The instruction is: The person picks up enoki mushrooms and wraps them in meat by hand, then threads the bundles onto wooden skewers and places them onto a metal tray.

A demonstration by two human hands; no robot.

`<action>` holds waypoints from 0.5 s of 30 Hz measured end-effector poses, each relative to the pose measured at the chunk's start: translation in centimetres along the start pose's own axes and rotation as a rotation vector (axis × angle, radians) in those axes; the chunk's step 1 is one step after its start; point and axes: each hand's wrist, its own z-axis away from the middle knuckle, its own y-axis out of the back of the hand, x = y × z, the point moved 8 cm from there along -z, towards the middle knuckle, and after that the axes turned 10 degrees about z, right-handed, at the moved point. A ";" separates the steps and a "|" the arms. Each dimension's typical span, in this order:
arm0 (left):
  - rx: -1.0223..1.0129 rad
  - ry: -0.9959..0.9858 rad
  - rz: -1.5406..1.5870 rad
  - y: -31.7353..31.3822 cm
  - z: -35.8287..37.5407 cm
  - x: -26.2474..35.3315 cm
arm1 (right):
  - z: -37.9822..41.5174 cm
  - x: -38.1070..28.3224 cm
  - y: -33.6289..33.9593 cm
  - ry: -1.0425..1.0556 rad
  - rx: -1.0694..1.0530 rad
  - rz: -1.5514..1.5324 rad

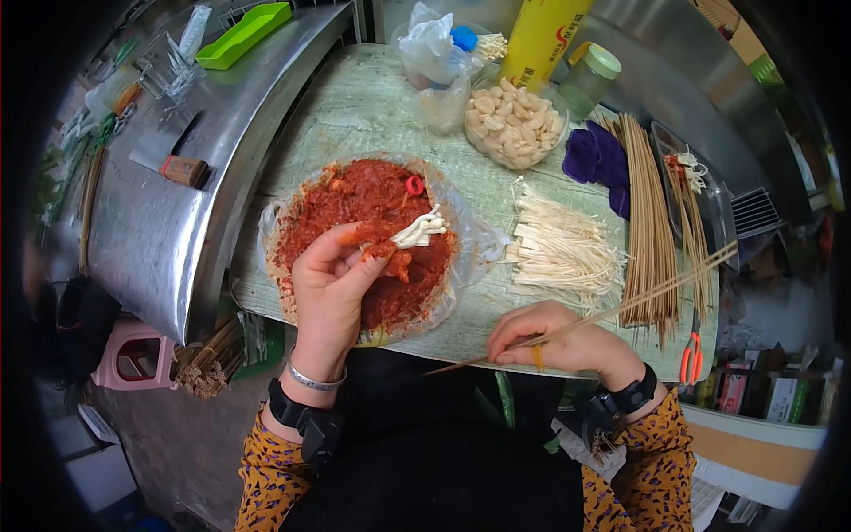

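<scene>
My left hand [332,275], its fingertips coated in red paste, pinches a small bunch of white enoki mushrooms [421,229] over a bowl of red paste [381,191] lined with clear plastic. A red ring-shaped piece [414,185] lies on the paste. My right hand [554,337] is closed around thin wooden skewers [651,291] at the table's front edge; they slant up to the right, and their exact number is unclear. Between the bowl and the skewer pile [651,222] lies a heap of loose enoki [563,244].
Behind the enoki stand a bowl of peeled garlic [514,124], a yellow roll [542,40] and a lidded jar [589,80]. A purple cloth [598,160] and red-handled scissors [690,355] are at the right. A cleaver [173,167] rests on the left metal counter [239,97].
</scene>
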 end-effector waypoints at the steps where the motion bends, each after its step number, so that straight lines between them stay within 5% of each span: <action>1: -0.021 -0.011 0.037 -0.1 0.0 0.0 | 0.1 -0.1 0.4 -0.001 -0.002 0.000; 8: -0.020 -0.011 0.043 0.0 0.0 0.1 | 3.0 0.0 4.7 -0.121 0.002 -0.004; 15: -0.043 0.001 0.045 -0.1 0.0 0.1 | -0.1 -1.4 -0.3 0.095 -0.055 0.042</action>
